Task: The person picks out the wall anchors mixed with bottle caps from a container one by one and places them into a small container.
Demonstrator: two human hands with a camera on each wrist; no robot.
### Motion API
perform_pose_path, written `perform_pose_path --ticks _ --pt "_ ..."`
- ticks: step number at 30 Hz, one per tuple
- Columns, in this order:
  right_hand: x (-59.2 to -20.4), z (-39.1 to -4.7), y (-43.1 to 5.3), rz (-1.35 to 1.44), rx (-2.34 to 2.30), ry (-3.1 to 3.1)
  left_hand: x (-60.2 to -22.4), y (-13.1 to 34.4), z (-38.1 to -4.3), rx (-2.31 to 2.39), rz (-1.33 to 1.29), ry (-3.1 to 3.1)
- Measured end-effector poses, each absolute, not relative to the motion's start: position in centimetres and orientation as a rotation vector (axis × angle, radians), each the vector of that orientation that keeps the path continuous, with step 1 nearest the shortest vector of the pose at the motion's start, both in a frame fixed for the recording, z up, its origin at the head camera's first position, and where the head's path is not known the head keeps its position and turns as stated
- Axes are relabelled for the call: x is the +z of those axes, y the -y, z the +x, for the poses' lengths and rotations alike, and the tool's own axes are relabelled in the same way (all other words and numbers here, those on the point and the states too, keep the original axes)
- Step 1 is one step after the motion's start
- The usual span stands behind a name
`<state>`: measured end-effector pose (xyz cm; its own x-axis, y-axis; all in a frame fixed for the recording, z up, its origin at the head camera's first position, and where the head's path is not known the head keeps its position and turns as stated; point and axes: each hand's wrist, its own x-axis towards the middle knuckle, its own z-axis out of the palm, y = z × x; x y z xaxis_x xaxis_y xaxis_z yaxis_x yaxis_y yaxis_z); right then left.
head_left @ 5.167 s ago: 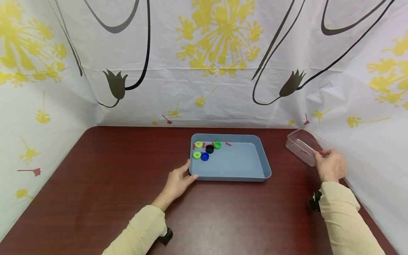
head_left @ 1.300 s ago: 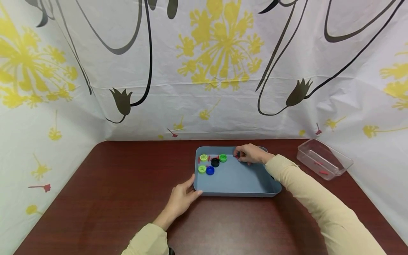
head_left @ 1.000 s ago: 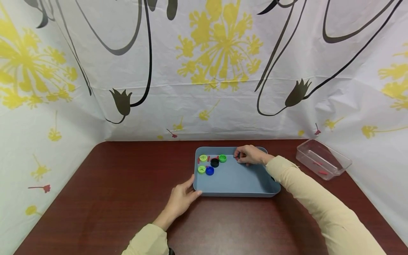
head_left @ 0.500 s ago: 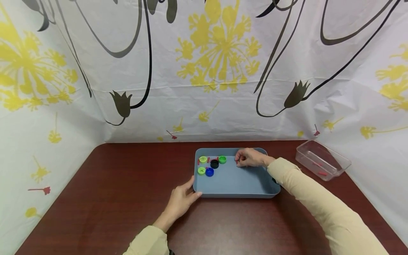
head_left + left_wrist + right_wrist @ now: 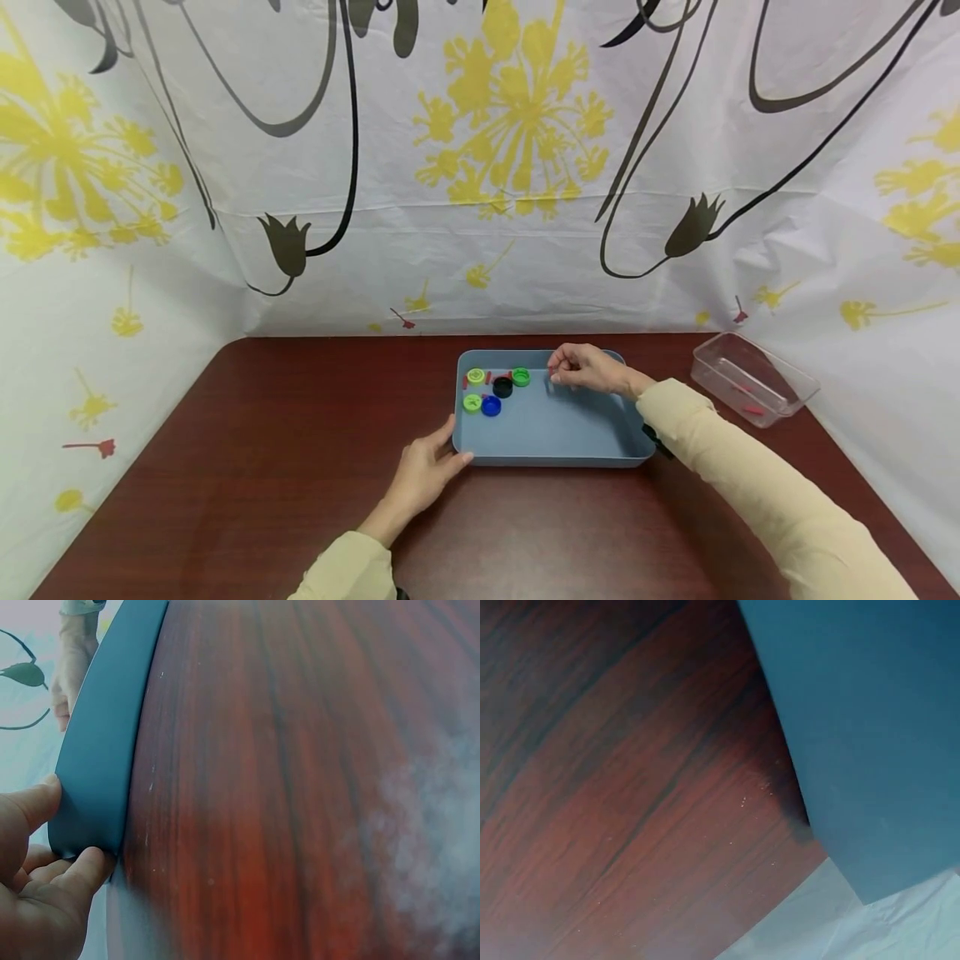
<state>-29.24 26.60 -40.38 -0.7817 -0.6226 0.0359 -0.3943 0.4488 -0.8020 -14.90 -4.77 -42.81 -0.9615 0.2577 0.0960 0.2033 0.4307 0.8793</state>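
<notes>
My left hand (image 5: 422, 473) grips the near-left corner of a shallow blue-grey tray (image 5: 555, 462). In the left wrist view the thumb (image 5: 34, 804) lies at the rim, with a curled finger against the corner. Over the tray's far side, my right hand (image 5: 588, 368) has thumb and fingertips pinched together, and a bit of a red stick shows at the tips. Left of them lie a green ring (image 5: 521, 377), a black ring (image 5: 502, 387), a blue ring (image 5: 491, 406), two yellow-green discs (image 5: 476, 377) and several small red sticks (image 5: 488, 377).
A clear plastic box (image 5: 780, 383) with a few red sticks (image 5: 753, 409) stands to the right of the tray. The dark red wooden table (image 5: 262, 467) meets a patterned white curtain (image 5: 360, 275) at the back and sides.
My right hand has come from the clear box, where it held a red stick, to the tray's far side. Lately it has lifted and shifted slightly left. The left hand stays at the tray corner.
</notes>
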Motion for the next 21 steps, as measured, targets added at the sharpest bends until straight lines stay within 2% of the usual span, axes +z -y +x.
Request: perform_pose_path --ticks 21 --pt "-37.5 -25.7 -28.5 -0.653 -1.644 -2.623 -42.9 4.7 -14.9 1.603 0.39 -2.618"
